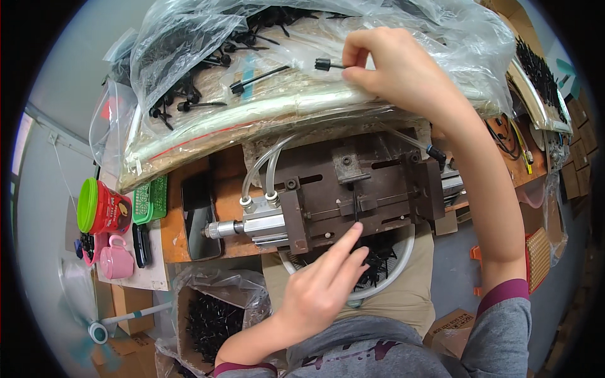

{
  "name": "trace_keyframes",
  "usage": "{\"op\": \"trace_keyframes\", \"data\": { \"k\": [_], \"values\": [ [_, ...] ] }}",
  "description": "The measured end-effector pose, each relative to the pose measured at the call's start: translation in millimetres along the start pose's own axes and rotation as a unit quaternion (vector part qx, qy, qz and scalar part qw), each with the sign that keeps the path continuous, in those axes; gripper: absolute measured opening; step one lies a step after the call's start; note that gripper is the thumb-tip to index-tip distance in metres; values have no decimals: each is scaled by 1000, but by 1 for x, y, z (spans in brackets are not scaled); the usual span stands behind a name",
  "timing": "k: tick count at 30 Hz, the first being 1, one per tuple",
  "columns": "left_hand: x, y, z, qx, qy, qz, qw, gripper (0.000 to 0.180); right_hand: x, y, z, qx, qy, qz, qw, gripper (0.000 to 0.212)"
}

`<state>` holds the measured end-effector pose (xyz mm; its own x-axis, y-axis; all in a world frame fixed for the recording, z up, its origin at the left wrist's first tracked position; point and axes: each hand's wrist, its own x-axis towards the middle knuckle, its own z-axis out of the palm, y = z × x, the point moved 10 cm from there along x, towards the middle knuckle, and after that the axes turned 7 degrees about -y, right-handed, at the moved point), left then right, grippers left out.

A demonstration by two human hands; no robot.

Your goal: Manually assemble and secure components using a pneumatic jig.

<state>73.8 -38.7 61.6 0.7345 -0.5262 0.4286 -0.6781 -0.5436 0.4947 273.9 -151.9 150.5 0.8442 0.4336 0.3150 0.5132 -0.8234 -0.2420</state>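
At the far side, over the plastic-covered tray (208,137), my right hand (392,63) pinches the thin stem of a small black plastic part (324,64) with a ribbed head. My left hand (318,290) has its index finger stretched out to the near edge of a brown metal clamping fixture (328,165). That fingertip is by the lower end of a thin black stem (355,198) standing in the middle of the fixture; whether they touch I cannot tell. More black stemmed parts (238,86) lie loose on the tray under clear plastic film.
A silver air cylinder (265,227) with clear hoses sits at the fixture's left, beside a dark phone (200,217). A red tub (113,211), green basket (151,198) and pink cup (117,258) stand further left. Below are a box of black parts (214,327) and a white-rimmed basket (403,271) on my lap.
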Motion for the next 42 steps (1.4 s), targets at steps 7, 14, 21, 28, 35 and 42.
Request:
{"op": "trace_keyframes", "data": {
  "k": [7, 14, 21, 28, 35, 42],
  "values": [
    [8, -2, 29, 152, -20, -31, 988, 26, -64, -40, -30, 161, 131, -22, 978, 27],
    [18, -3, 33, 158, -55, -56, 984, 26, -119, -36, -21, 337, 83, 14, 938, 40],
    [25, -5, 10, 81, -88, -34, 992, 32, -174, -52, 0, 205, 99, -18, 974, 35],
    [79, -38, -116, 154, 168, -46, 973, 23, -198, -80, 48, 83, 61, -37, 994, 16],
    [140, -132, -127, 260, 75, -126, 954, 29, -186, -99, 66, -4, 86, -73, 994, 11],
    [126, -107, -124, 200, 101, -73, 972, 18, -177, -102, 66, -50, 10, -59, 997, 13]
  ]
}}
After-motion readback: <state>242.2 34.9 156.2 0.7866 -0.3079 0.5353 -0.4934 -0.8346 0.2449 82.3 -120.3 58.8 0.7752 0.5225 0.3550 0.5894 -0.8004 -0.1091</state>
